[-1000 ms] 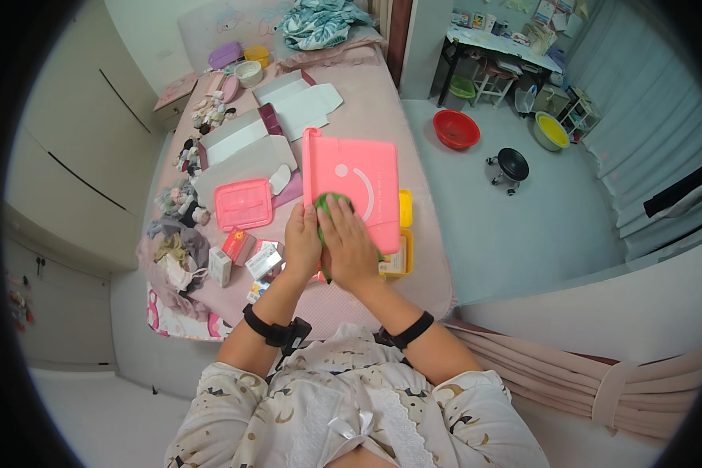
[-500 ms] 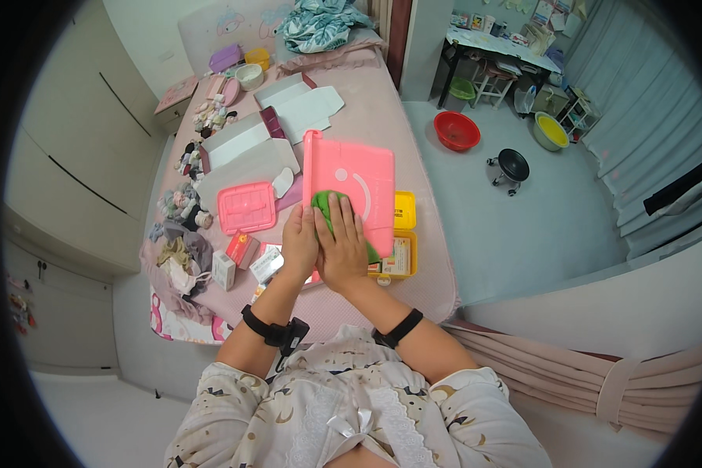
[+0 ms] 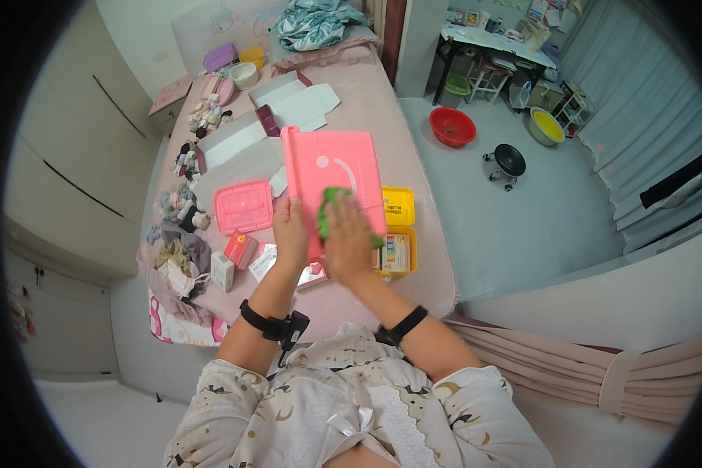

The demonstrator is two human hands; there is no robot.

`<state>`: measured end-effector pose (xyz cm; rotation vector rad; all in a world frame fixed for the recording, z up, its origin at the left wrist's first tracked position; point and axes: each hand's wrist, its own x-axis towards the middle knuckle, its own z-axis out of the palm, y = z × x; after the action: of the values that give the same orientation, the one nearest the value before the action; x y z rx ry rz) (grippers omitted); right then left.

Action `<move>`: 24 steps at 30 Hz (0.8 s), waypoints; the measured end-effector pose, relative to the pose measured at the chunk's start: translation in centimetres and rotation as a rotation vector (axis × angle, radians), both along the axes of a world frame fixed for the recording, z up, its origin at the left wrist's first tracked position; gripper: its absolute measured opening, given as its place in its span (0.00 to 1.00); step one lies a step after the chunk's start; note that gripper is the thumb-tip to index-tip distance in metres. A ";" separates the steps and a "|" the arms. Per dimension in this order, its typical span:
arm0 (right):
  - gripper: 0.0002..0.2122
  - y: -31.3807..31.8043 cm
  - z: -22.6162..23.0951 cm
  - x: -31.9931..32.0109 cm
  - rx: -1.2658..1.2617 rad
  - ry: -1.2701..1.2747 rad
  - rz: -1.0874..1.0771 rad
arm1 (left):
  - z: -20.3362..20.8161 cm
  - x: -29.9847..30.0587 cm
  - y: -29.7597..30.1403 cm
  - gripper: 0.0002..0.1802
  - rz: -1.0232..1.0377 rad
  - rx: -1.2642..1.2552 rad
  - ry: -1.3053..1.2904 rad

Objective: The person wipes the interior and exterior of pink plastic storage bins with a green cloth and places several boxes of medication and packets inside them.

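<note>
A pink plastic storage box (image 3: 352, 156) with a white smile print is tipped up in front of me, one side facing me. My left hand (image 3: 291, 234) grips it along its left rim, fingers mostly hidden behind it. Against the printed side my right hand (image 3: 349, 243) presses a green cloth (image 3: 325, 217); that hand is blurred, its fingers laid over the cloth. To the left on the bed lies a pink lid (image 3: 244, 207). Just right of the box, and partly hidden by it, is an open yellow box (image 3: 413, 249) with small cartons inside.
Small medicine-like cartons (image 3: 240, 249) lie near my left forearm. Opened white cardboard boxes (image 3: 238, 156) spread across the bed (image 3: 370, 93). Rolled socks (image 3: 183, 204) and clothes line its left edge. On the floor at right are a red basin (image 3: 452, 127) and a black stool (image 3: 509, 161).
The pink box has shifted slightly left. My right hand and the cloth have moved over its side, apart from my left hand, which has slid to the rim.
</note>
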<state>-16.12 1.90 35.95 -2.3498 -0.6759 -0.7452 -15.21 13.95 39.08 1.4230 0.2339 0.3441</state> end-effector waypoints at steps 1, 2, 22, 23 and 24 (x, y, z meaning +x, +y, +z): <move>0.26 0.9 0.3 -0.9 -0.021 0.017 0.067 | -0.5 0.2 0.1 0.16 0.008 -0.005 0.001; 0.26 0.8 0.8 -0.9 -0.020 0.017 0.061 | -0.2 0.3 -0.1 0.16 0.002 -0.004 0.001; 0.11 -7.1 2.3 6.0 0.875 0.504 -0.211 | -2.1 1.9 5.1 0.19 0.037 -0.086 0.061; 0.11 -7.9 3.1 6.3 1.051 0.520 -0.154 | -2.5 2.2 5.4 0.19 0.031 -0.089 0.060; 0.12 -8.4 3.8 6.5 1.228 0.537 -0.087 | -2.6 2.1 5.7 0.20 -0.021 -0.144 0.073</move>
<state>-9.62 -6.52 39.78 -1.3076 0.1468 -0.3361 -13.12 19.65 36.46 1.2966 0.2974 0.2530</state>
